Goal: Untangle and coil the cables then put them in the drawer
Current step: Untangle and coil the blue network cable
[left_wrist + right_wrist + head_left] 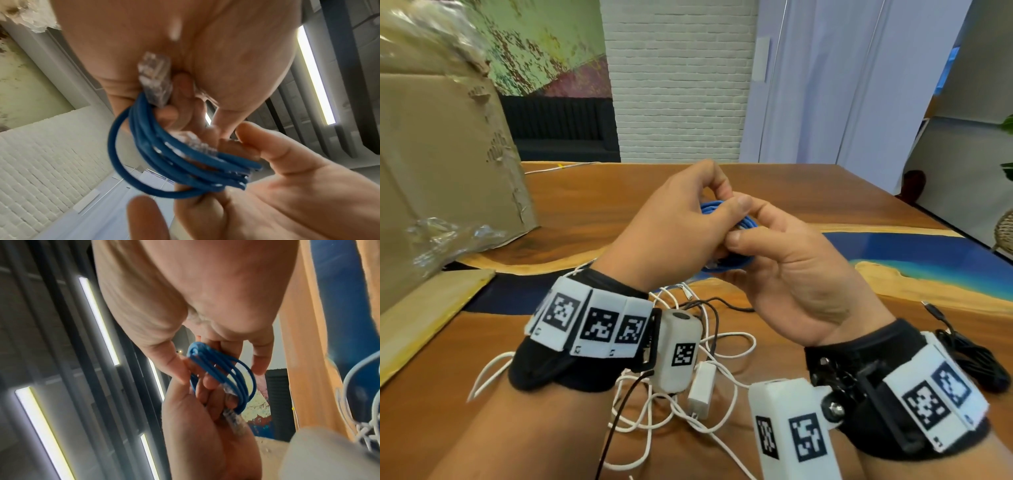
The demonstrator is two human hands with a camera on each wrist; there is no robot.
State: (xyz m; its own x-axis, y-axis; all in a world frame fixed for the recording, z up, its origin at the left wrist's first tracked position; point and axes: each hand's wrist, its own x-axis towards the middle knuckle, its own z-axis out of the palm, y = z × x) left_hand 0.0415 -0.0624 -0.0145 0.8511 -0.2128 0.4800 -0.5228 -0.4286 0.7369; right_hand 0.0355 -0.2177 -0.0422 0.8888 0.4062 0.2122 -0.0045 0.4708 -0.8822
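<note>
A blue network cable (717,209) wound into a small coil hangs above the table between both hands. My left hand (688,219) grips one side of the coil (160,154), and a clear plug (155,81) lies against its palm. My right hand (767,246) pinches the other side of the coil (222,369) with thumb and fingers. A second clear plug (195,144) sits among the loops. Below my wrists a tangle of white cables (661,407) with a white adapter (702,387) lies on the table, crossed by a thin black cable (619,407). No drawer is in view.
A large cardboard box (445,161) with plastic wrap stands at the left on the wooden table (825,192). A bundled black cable (976,366) lies at the right near my wrist. A blue resin strip (914,253) runs across the tabletop.
</note>
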